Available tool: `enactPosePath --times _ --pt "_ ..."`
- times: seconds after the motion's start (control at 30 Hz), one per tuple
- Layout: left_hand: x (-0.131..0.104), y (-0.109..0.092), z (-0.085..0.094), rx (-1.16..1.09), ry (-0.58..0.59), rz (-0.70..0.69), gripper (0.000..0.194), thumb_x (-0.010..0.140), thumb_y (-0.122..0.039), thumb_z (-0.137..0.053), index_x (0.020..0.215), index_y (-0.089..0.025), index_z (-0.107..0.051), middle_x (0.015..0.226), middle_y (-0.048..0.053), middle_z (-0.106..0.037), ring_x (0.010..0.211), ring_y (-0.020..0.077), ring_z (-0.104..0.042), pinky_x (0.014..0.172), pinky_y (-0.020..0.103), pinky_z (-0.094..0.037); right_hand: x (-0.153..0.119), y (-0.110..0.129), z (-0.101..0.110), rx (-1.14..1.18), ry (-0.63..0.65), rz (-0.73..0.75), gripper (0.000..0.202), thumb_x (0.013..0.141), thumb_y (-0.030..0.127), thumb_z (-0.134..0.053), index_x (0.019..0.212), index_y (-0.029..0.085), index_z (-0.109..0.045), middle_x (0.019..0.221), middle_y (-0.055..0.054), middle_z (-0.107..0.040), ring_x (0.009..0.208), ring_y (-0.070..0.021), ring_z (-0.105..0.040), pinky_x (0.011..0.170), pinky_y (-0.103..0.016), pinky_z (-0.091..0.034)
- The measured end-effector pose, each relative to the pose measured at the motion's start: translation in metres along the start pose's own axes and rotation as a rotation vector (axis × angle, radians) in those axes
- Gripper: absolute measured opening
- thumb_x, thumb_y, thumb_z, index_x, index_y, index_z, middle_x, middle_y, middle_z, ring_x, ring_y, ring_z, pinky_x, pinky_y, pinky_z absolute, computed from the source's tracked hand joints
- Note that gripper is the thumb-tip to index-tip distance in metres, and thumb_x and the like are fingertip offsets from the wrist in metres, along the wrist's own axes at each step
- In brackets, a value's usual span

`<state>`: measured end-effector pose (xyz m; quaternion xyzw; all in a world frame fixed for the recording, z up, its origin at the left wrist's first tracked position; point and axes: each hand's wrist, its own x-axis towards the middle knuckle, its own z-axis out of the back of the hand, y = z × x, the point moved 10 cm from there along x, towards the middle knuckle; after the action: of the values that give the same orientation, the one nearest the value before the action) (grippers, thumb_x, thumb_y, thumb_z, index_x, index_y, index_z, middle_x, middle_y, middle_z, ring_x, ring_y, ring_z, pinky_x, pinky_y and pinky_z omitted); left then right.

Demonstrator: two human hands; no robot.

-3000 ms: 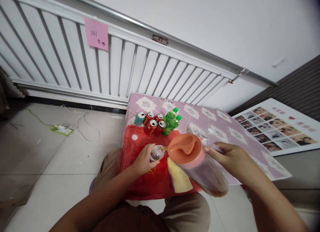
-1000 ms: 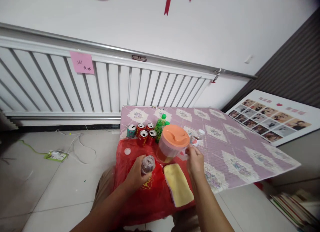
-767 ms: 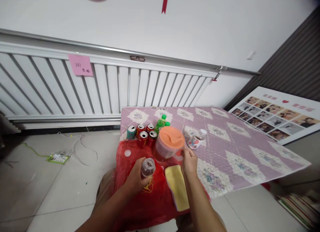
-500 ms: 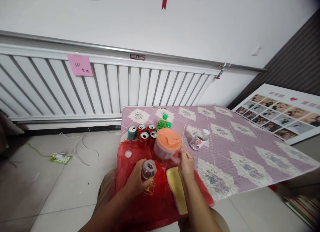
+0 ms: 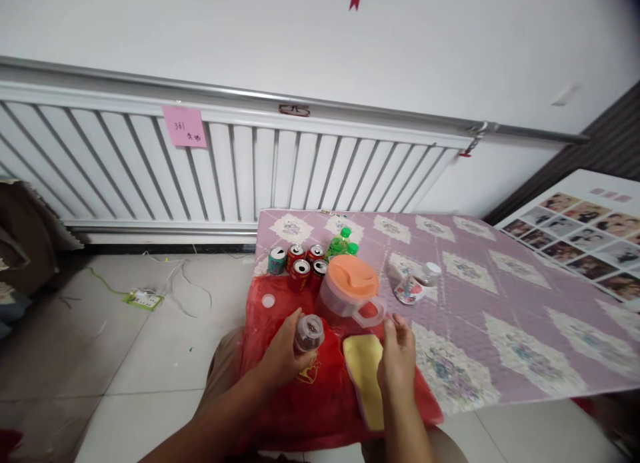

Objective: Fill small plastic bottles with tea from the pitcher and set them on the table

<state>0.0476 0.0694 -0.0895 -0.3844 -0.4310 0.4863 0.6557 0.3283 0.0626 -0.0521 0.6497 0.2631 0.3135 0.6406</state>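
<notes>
My left hand is wrapped around a small clear jar with dark bits inside; its uncapped mouth faces up toward me. Just right of the jug's handle, my right hand hangs above the edge of a folded yellow cloth. Its fingers are loosely bent and slightly apart, with nothing visible in them. The clear plastic jug with an orange lid stands between and beyond my hands. A round whitish cap lies on the red cloth to the left.
Several opened drink cans stand behind the jug, beside green-capped bottles. A labelled bottle with a white cap lies on the purple floral tablecloth. A white radiator runs along the wall; a power strip lies on the floor.
My right hand has come away from the jug's handle, which now shows fully. My left hand still grips the jar. The whole view has shifted left.
</notes>
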Motion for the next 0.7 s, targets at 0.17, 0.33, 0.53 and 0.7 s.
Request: enactPosePath --times 0.17,0.33,0.53,0.7 --pt "-0.002 0.001 -0.004 -0.065 0.072 0.039 0.106 0.069 -0.021 -0.079 0.156 -0.016 -0.018 0.156 0.021 -0.04 0.145 0.0336 -0.04 0.12 0.055 -0.034 -0.035 -0.014 0.021 0.002 -0.018 -0.087 0.052 0.076 0.057 -0.07 0.114 0.022 -0.063 0.113 -0.005 -0.067 0.105 -0.0218 -0.063 0.087 -0.032 -0.049" --pt "-0.01 0.006 0.024 0.057 0.045 0.029 0.104 0.066 -0.026 -0.083 0.154 -0.023 -0.027 0.159 0.016 -0.038 0.147 0.0337 -0.037 0.121 0.054 -0.033 -0.058 -0.023 0.044 -0.017 0.025 -0.15 0.047 0.071 0.057 -0.075 0.101 0.021 -0.068 0.099 -0.004 -0.072 0.093 -0.0211 -0.067 0.079 -0.031 -0.053" --pt "0.025 0.039 0.09 0.465 -0.11 0.053 0.046 0.09 -0.021 -0.053 0.136 -0.02 -0.052 0.133 0.012 -0.063 0.125 0.0261 -0.059 0.109 0.046 -0.046 -0.082 -0.045 0.06 -0.034 0.107 -0.236 0.049 0.065 0.059 -0.079 0.095 0.021 -0.072 0.083 -0.003 -0.074 0.079 -0.0215 -0.068 0.072 -0.032 -0.057" --pt "0.064 0.061 0.098 0.62 -0.041 0.106 0.044 0.083 -0.016 -0.06 0.127 -0.019 -0.061 0.126 0.013 -0.064 0.12 0.0295 -0.058 0.108 0.047 -0.044 -0.107 -0.046 0.04 -0.063 0.244 -0.26 0.049 0.064 0.062 -0.078 0.09 0.02 -0.074 0.078 -0.004 -0.074 0.077 -0.0238 -0.07 0.073 -0.033 -0.058"
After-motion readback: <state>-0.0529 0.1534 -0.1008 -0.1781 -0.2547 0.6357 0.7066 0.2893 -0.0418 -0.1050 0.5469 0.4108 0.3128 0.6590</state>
